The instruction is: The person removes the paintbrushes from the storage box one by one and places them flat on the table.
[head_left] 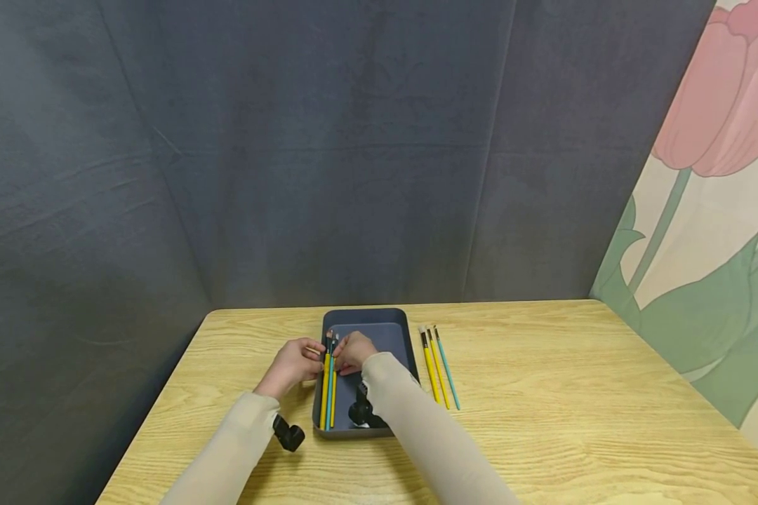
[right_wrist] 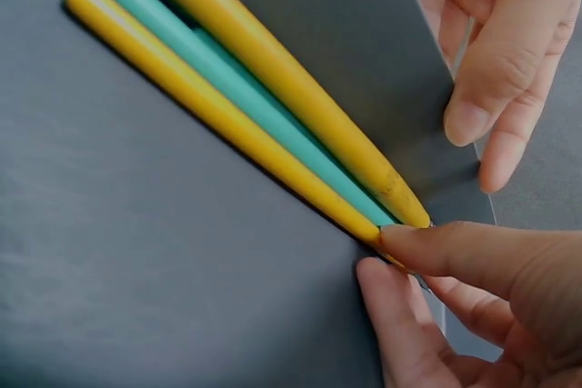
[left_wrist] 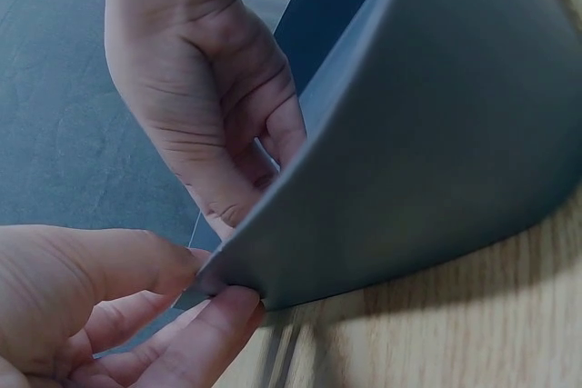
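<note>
A dark grey tray (head_left: 363, 312) lies on the table with three paintbrushes along its left side: a thick yellow paintbrush (right_wrist: 291, 70) by the wall, a teal paintbrush (right_wrist: 182, 38), and a thinner yellow paintbrush (right_wrist: 218, 115) on the inner side. My left hand (head_left: 297, 365) pinches the tray's left rim between thumb and fingers. Reaching inside the tray, my right hand (head_left: 356, 352) pinches the thinner yellow paintbrush near its ferrule, the fingertips close against the other two brushes. In the left wrist view the tray wall hides the brushes.
To the right of the tray, two yellow paintbrushes (head_left: 431, 372) and a teal paintbrush (head_left: 448, 372) lie side by side on the wooden table (head_left: 543, 393). A dark grey curtain (head_left: 354, 154) stands behind the table, and a tulip-patterned wall (head_left: 701, 245) is at the right.
</note>
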Tool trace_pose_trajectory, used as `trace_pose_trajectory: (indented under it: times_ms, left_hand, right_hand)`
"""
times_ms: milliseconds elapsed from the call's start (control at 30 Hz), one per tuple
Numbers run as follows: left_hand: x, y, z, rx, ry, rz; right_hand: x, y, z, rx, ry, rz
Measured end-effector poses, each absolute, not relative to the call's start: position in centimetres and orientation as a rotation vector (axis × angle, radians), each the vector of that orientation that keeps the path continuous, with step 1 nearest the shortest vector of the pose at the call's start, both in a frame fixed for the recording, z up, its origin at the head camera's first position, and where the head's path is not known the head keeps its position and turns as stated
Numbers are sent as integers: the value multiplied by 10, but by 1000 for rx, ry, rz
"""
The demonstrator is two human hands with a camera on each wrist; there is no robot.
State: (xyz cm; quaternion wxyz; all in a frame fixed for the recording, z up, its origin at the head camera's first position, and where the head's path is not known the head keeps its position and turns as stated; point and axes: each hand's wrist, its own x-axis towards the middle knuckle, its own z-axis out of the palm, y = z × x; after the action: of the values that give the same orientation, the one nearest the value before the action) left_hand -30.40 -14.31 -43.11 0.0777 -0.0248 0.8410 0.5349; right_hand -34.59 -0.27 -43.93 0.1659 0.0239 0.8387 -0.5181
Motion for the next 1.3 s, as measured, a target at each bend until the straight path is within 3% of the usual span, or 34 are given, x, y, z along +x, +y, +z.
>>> trace_pose_trajectory:
  times_ms: [1300]
  left_hand:
    - [-306, -143, -433, -86, 2515, 1606]
  right_hand:
    - [-344, -2, -432, 80, 2415, -1387]
